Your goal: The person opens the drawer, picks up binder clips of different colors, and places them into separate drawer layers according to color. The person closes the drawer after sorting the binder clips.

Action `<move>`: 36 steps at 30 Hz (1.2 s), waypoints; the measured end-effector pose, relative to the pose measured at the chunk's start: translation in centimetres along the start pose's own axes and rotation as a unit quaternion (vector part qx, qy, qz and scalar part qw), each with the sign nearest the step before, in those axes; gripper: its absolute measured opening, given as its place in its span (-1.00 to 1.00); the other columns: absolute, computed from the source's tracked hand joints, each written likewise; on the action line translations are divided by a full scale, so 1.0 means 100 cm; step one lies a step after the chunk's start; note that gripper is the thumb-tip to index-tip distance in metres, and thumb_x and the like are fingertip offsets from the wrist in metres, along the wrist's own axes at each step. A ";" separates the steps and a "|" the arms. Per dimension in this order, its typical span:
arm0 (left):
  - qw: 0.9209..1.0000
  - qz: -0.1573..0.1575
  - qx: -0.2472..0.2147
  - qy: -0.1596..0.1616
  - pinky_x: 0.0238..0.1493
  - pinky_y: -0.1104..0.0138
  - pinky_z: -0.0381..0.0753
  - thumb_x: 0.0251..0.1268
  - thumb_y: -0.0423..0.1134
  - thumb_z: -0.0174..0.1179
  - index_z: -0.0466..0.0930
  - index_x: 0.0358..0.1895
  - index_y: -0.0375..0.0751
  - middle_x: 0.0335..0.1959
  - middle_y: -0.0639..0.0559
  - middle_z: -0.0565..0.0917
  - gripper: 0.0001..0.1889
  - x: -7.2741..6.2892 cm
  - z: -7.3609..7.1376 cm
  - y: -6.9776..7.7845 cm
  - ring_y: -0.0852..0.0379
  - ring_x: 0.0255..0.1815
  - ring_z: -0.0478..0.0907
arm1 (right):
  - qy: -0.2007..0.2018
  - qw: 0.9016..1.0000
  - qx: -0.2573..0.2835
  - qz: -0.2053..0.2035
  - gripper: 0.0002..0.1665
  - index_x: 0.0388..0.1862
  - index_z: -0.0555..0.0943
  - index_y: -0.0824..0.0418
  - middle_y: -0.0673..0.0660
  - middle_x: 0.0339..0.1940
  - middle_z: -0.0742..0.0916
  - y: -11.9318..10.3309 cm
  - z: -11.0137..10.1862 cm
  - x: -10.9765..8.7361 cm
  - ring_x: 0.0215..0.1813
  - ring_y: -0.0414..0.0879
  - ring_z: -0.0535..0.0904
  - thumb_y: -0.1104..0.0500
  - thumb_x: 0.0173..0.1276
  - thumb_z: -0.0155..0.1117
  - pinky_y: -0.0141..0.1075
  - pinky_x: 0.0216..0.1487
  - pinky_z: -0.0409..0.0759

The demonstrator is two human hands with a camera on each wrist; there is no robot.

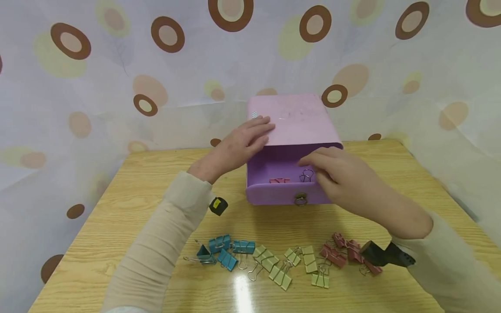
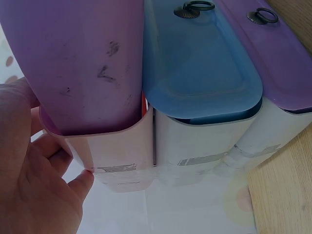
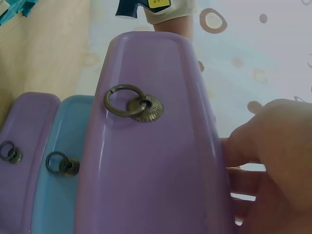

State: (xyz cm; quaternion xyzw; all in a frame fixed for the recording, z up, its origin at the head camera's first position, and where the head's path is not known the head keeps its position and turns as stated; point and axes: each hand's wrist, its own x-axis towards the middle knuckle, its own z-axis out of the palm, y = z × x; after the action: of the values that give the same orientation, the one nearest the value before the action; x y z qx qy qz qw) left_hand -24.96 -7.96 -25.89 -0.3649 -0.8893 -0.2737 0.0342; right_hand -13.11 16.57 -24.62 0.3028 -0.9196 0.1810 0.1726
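Note:
A pink cabinet [image 1: 297, 124] stands at the back of the table with its purple top drawer [image 1: 274, 194] pulled out. My left hand [image 1: 242, 145] rests flat on the cabinet's top left edge; the left wrist view shows its fingers at the cabinet's side. Over the drawer's right side hangs my right hand [image 1: 340, 176], loosely bent fingers reaching inside, with nothing visible between them. Inside the drawer lie a dark purple binder clip [image 1: 307, 175], close to my right thumb, and red binder clips [image 1: 279, 180]. The right wrist view shows the drawer front with its ring pull [image 3: 124, 101].
In front of the cabinet lie blue binder clips [image 1: 227, 259], yellow binder clips [image 1: 281, 277] and dark red binder clips [image 1: 332, 255], several of each. Below the top drawer sit a shut blue drawer [image 2: 204, 63] and another purple drawer [image 2: 278, 58]. A patterned curtain [image 1: 188, 78] hangs behind.

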 end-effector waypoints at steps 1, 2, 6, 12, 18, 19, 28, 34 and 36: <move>1.000 0.000 0.001 0.000 0.64 0.31 -0.07 0.61 -0.06 -0.14 0.30 0.49 -0.06 0.59 0.05 0.17 -0.51 0.000 0.000 0.000 0.15 0.64 -0.04 | 0.013 1.000 0.000 -0.001 -0.66 0.00 0.68 0.12 0.04 -0.11 0.73 0.000 -0.002 -0.002 -0.14 -0.11 0.55 0.39 0.39 0.07 -0.21 -0.17 0.53; 1.000 0.001 0.002 -0.001 0.64 0.31 -0.07 0.61 -0.06 -0.14 0.29 0.49 -0.05 0.59 0.05 0.17 -0.51 0.000 0.000 0.000 0.15 0.64 -0.04 | 0.027 1.000 0.000 -0.005 -0.64 0.00 0.67 0.12 0.04 -0.10 0.73 0.001 -0.004 -0.005 -0.15 -0.12 0.55 0.41 0.37 0.08 -0.23 -0.18 0.51; 1.000 0.004 0.004 -0.002 0.64 0.29 -0.07 0.62 -0.07 -0.14 0.29 0.49 -0.07 0.60 0.04 0.16 -0.51 0.000 -0.001 0.000 0.13 0.65 -0.05 | 0.090 0.996 -0.001 -0.020 -0.60 -0.03 0.67 0.14 0.02 -0.09 0.72 0.005 -0.013 -0.016 -0.22 -0.23 0.48 0.48 0.30 0.10 -0.43 -0.27 0.39; 1.000 0.006 0.003 0.000 0.64 0.29 -0.06 0.61 -0.08 -0.14 0.30 0.49 -0.08 0.59 0.03 0.17 -0.52 0.000 -0.001 -0.001 0.12 0.64 -0.03 | 0.168 0.985 -0.006 -0.038 -0.60 -0.06 0.69 0.23 0.08 -0.11 0.72 0.014 -0.023 -0.033 -0.34 -0.34 0.33 0.54 0.23 0.11 -0.55 -0.43 0.24; 1.000 0.002 -0.001 0.002 0.64 0.29 -0.05 0.61 -0.07 -0.13 0.30 0.49 -0.07 0.59 0.04 0.17 -0.52 -0.001 -0.001 -0.002 0.13 0.64 -0.03 | 0.190 0.981 -0.006 -0.034 -0.58 -0.06 0.69 0.27 0.08 -0.13 0.71 0.025 -0.029 -0.050 -0.20 -0.45 0.41 0.56 0.20 0.10 -0.59 -0.43 0.29; 1.000 0.001 -0.002 0.002 0.64 0.29 -0.05 0.61 -0.07 -0.13 0.30 0.49 -0.07 0.59 0.04 0.18 -0.52 -0.001 -0.001 -0.002 0.13 0.64 -0.03 | 0.187 0.982 -0.007 -0.029 -0.58 -0.06 0.68 0.27 0.06 -0.13 0.71 0.027 -0.030 -0.053 -0.19 -0.48 0.41 0.55 0.20 0.08 -0.60 -0.46 0.28; 1.000 -0.001 -0.002 0.002 0.64 0.30 -0.06 0.61 -0.08 -0.14 0.30 0.49 -0.05 0.59 0.06 0.17 -0.52 0.000 -0.001 -0.001 0.14 0.64 -0.04 | 0.183 0.983 -0.028 0.011 -0.63 -0.08 0.68 0.28 0.02 -0.20 0.70 0.041 -0.027 -0.079 -0.15 -0.57 0.38 0.52 0.19 0.13 -0.60 -0.51 0.26; 1.000 -0.001 -0.005 0.003 0.64 0.31 -0.05 0.61 -0.07 -0.13 0.30 0.49 -0.06 0.59 0.06 0.18 -0.52 0.000 -0.001 -0.002 0.15 0.64 -0.03 | 0.148 0.988 -0.037 0.031 -0.58 -0.06 0.68 0.25 -0.03 -0.21 0.69 0.051 -0.018 -0.097 -0.20 -0.58 0.39 0.55 0.13 0.21 -0.64 -0.40 0.36; 1.000 0.000 -0.005 0.004 0.64 0.31 -0.05 0.61 -0.07 -0.13 0.30 0.49 -0.06 0.59 0.05 0.18 -0.52 0.000 -0.001 -0.002 0.14 0.64 -0.03 | 0.128 0.990 -0.038 0.047 -0.58 -0.06 0.68 0.20 -0.06 -0.23 0.69 0.056 -0.014 -0.104 -0.26 -0.55 0.44 0.53 0.14 0.23 -0.64 -0.42 0.37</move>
State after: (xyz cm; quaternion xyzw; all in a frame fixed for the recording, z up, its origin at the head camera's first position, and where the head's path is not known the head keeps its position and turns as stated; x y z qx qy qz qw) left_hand -25.11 -8.20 -25.90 -0.3642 -0.8876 -0.2799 0.0355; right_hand -8.42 26.49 -29.08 0.2267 -0.9092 0.1915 0.2920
